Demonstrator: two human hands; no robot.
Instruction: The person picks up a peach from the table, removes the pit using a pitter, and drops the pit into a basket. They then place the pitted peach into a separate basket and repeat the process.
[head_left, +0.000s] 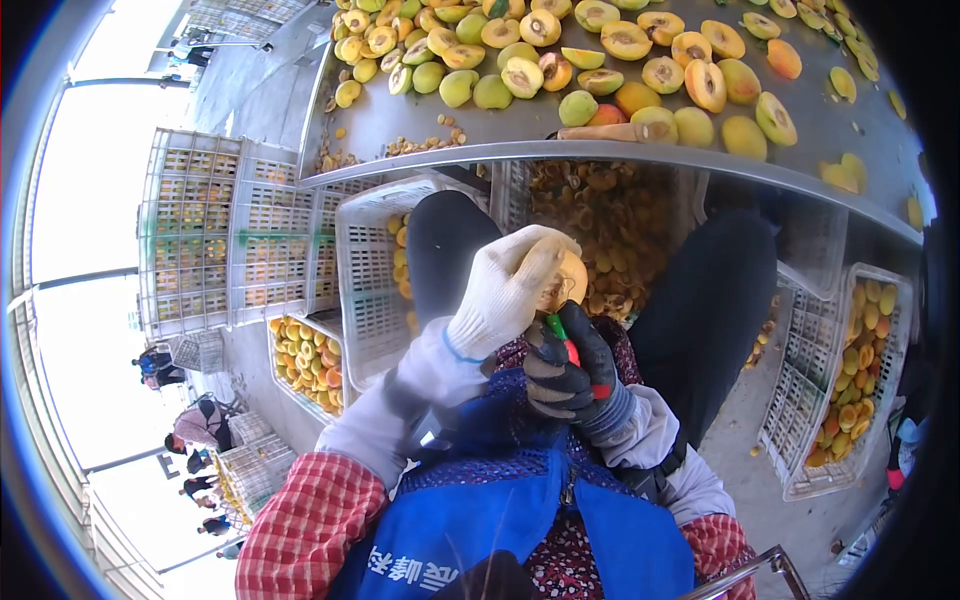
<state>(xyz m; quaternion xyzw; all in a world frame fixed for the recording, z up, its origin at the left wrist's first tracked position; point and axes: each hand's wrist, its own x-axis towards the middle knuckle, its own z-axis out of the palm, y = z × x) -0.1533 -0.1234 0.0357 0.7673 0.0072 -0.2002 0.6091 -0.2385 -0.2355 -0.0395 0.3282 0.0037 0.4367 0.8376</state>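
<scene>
My left hand (pixel 515 285), in a white knit glove, holds a cut peach half (pixel 571 280) above my lap, its cut side turned towards my other hand. My right hand (pixel 570 365), in a dark glove, is closed around a tool with a red and green handle (pixel 562 338). The tool's tip meets the fruit, though its working end is hidden there. Just beyond my hands, many peach halves (pixel 625 40) lie on the metal table (pixel 480 125), some cut side up.
A wooden-handled tool (pixel 600 132) rests at the table edge. Below stand crates of fruit, one at left (pixel 308 362), one at right (pixel 850 370), and a white crate (pixel 365 270) by my knee. Stacked crates (pixel 190 230) and several people are farther left.
</scene>
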